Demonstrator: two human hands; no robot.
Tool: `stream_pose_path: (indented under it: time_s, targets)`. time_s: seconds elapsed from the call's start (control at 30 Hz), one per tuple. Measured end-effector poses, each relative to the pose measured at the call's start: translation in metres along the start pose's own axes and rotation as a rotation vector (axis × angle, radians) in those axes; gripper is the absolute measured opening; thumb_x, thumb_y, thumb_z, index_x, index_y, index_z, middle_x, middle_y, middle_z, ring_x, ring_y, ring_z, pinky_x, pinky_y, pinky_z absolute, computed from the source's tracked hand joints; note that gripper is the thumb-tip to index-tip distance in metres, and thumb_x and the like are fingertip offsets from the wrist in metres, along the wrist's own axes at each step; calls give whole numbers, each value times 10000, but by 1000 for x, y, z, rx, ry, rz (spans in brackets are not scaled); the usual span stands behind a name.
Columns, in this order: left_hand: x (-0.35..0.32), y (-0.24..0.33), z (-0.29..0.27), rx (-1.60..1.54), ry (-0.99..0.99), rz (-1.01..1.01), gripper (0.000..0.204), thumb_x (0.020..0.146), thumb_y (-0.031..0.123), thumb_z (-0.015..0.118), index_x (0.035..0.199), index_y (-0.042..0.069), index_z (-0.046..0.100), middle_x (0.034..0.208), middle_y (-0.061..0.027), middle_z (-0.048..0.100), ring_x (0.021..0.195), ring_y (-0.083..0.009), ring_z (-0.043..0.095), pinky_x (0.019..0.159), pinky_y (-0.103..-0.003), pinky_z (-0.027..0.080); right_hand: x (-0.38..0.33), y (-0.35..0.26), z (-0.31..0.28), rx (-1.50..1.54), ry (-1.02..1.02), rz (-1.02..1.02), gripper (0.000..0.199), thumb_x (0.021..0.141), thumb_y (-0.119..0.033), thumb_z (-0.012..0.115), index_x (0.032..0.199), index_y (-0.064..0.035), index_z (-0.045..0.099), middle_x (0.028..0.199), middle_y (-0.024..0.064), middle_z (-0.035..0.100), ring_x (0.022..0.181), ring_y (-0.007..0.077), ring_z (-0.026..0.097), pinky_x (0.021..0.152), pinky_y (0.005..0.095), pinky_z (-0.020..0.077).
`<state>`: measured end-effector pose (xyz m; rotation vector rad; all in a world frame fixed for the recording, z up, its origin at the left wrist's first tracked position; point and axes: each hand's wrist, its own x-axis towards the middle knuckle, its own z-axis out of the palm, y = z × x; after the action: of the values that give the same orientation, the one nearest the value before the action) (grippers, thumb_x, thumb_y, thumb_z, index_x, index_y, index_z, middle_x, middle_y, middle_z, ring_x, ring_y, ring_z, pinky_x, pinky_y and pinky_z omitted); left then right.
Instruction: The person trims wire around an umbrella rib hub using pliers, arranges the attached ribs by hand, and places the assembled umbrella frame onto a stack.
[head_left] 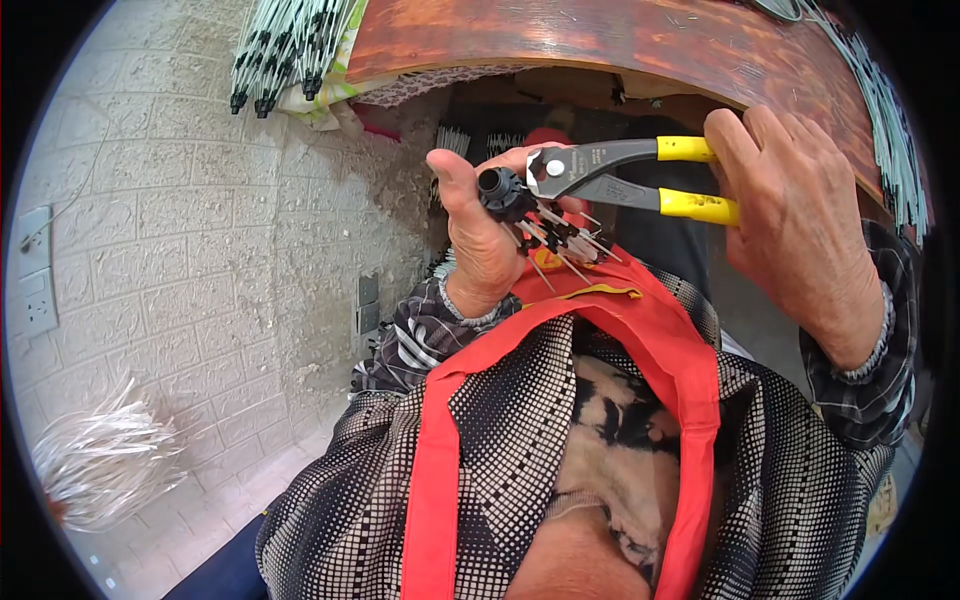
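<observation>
My left hand [478,232] is closed around an umbrella frame [507,196], its thumb raised. The frame has a round black hub with a hollow end, and thin metal ribs with black joints fan out below it. My right hand [795,215] grips pliers [610,165] by their yellow-sleeved handles, which stand apart. The dark head of the pliers lies right beside the hub; whether the jaws bite on anything I cannot tell. The fingers of my left hand are partly hidden behind the frame and the pliers.
A reddish-brown wooden table [560,35] curves across the far side. Bundled umbrella frames [285,50] hang over its left end, and pale thin rods [885,120] lie along its right. A white brick-patterned wall [190,220] stands left, with white strips [110,460] below.
</observation>
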<state>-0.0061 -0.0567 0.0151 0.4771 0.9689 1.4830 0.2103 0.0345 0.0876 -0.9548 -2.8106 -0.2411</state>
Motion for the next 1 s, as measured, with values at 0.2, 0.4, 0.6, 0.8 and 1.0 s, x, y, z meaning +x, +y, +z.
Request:
stream_pose_path:
  time_s: [0.2,0.4,0.6,0.8,1.0]
  targets:
    - [4,1,2,332,76,45,1131,672,958,188,1036,-25,612,732,-144,688,619,-205,664,520,-260,519,4,-3,-7,-138,24,-11,277,734,-9,666,950,-46,497,806,111,505,779,281,544,716,383,431]
    - [21,-6,1,206,234,126,1043,737,910,237,1023,-13,632,703,-136,674,600,-200,651,537,-272,527,25,-9,-6,-181,-60,1,216,799,-72,645,954,-39,499,804,116,514,772,286,550,725,381,435]
    - [40,11,-14,183,223,225,1008,800,862,225,1027,-18,662,671,-121,656,563,-184,621,535,-260,516,48,10,28,143,-20,18,244,821,-175,665,953,-34,517,818,174,590,776,354,598,677,441,451]
    - [53,42,-68,56,-144,376,1053,818,844,143,1067,-46,648,656,-139,646,599,-207,607,552,-275,485,63,99,68,166,5,259,394,847,-334,652,1098,-39,577,920,232,660,883,419,619,709,486,468]
    - [51,54,-77,54,-358,488,1022,854,802,104,1098,-27,650,601,-112,590,562,-191,479,567,-301,384,59,155,97,184,-132,411,528,836,-451,646,1183,-59,580,1012,237,658,926,416,629,760,473,481]
